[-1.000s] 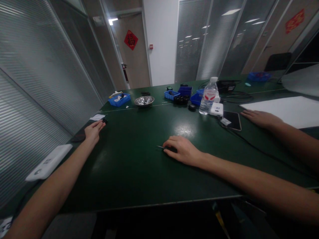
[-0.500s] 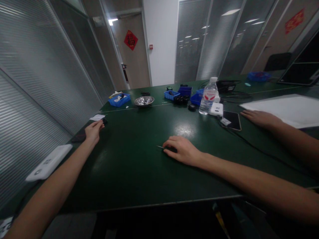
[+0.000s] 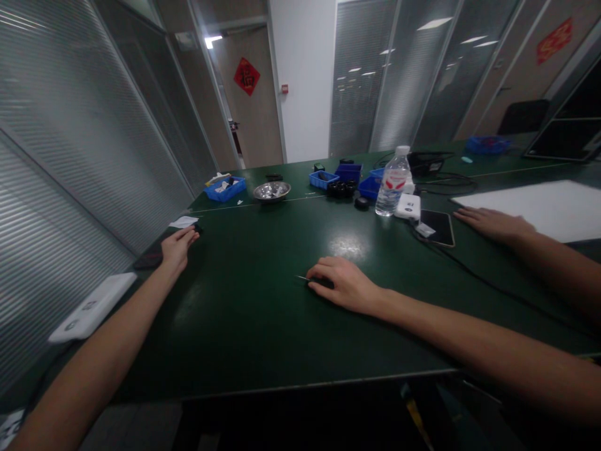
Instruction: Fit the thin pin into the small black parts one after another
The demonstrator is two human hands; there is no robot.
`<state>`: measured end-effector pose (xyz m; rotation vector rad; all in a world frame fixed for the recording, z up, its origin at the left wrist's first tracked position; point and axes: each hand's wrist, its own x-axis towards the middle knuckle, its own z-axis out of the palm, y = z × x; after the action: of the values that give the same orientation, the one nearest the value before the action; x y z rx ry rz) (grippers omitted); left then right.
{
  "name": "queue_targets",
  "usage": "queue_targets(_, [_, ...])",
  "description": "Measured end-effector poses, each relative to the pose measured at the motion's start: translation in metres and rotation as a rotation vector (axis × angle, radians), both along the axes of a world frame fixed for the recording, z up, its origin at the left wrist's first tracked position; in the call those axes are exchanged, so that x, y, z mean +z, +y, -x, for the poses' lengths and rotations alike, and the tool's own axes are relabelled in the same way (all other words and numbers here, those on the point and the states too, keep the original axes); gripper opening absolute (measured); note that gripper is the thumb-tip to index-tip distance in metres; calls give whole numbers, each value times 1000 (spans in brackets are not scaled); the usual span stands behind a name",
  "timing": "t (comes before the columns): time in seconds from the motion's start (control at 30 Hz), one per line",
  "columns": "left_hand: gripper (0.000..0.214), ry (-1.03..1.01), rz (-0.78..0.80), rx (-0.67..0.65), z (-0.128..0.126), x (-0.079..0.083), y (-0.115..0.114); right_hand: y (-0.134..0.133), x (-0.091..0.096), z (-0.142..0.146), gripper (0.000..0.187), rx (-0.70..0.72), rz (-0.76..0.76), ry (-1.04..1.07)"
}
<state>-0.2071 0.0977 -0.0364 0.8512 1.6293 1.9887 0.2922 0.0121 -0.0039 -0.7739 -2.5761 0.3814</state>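
My left hand (image 3: 176, 247), at the left of the green table (image 3: 244, 300), pinches a small black part (image 3: 198, 229) between thumb and fingertips. A white slip of paper (image 3: 183, 222) lies just beyond it. Near the middle, my right hand (image 3: 346, 285) rests on the tabletop with fingers curled round a slim tool. Its thin metal tip (image 3: 301, 277) points left; the dark handle is mostly covered by my fingers, so I cannot tell its exact kind. The two hands are well apart.
Along the back stand a blue tray (image 3: 225, 190), a metal bowl (image 3: 272, 191), black parts (image 3: 341, 189) and a water bottle (image 3: 393, 181). A phone (image 3: 437, 228) and cable lie to the right. Another person's hand (image 3: 493, 224) rests by a white sheet (image 3: 554, 207). A white device (image 3: 91, 308) sits left.
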Motion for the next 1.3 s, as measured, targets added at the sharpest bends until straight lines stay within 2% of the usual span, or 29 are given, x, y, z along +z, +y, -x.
queue_targets(0.4, [9, 66, 4, 56, 10, -7, 7, 2, -1, 0, 19, 0, -2, -5])
queue_targets(0.7, [11, 43, -4, 20, 7, -5, 6, 0, 0, 0, 19, 0, -7, -5])
queue_targets(0.97, [16, -14, -38, -71, -1, 2, -1, -1, 4, 0, 19, 1, 5, -13])
queue_targets(1.3, [12, -70, -48, -35, -5, 4, -1, 0, 1, 1, 18, 3, -11, 1])
